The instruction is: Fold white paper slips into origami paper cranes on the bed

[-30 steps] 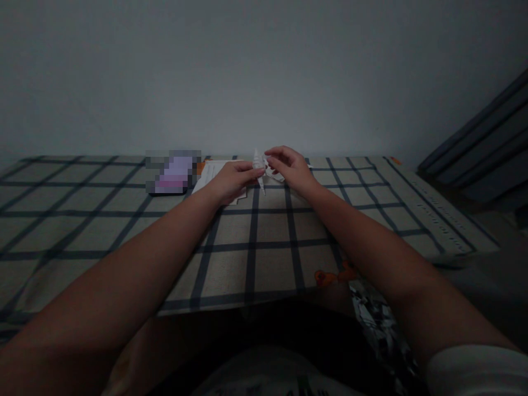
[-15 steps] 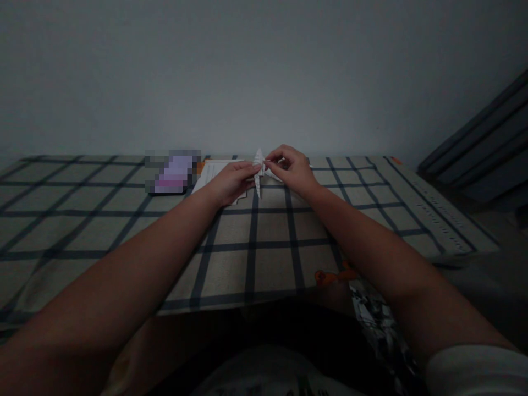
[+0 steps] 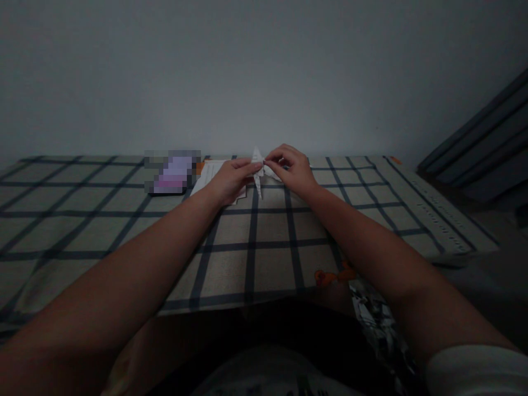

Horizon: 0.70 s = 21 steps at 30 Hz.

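From my remote seat, I look down through the head camera as two bare hands meet at a folded white paper (image 3: 256, 155) above the far side of a checked tablecloth (image 3: 270, 225). The left hand (image 3: 234, 179) grips the piece between thumb and fingers, one pointed end up, the other down. The right hand (image 3: 293, 168) faces it, thumb and forefinger in a narrow pinch at the paper's right edge. More white paper (image 3: 272, 174) shows below the right fingers; I cannot tell whether it belongs to the same piece. Beside and partly behind the left hand lie white sheets (image 3: 212, 171), and left of them a phone (image 3: 175, 175) with a lilac screen, partly blurred out. A plain grey wall (image 3: 264, 71) rises behind; dark folds of fabric (image 3: 487, 143) slant down at far right in dim light.
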{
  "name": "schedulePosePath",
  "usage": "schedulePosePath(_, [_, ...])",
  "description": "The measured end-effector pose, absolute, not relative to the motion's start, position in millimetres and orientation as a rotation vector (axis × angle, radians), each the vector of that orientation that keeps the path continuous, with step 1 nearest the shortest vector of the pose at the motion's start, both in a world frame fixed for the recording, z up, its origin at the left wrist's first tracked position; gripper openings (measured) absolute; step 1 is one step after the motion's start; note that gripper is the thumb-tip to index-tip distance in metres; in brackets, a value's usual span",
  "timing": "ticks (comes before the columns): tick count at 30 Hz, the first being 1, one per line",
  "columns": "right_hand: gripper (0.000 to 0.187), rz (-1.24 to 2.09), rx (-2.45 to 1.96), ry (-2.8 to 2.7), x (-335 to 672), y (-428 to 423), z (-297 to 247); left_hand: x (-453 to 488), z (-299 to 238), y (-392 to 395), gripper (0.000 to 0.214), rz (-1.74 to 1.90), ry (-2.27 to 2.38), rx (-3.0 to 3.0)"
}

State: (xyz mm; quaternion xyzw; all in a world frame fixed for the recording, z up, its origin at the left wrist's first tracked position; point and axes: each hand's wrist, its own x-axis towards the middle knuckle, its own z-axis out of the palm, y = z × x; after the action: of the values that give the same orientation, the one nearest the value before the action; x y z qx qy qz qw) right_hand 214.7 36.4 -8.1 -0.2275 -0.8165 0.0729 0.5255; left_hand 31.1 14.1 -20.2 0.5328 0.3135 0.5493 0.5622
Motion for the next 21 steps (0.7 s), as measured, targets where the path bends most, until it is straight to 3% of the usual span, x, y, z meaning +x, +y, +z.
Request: schedulePosePath(21, [0.015,0.129,-0.517,-2.006,217.9,37.5,-9.2,31.9,-21.7,16.2,0.027,1.344,0.680,1.296])
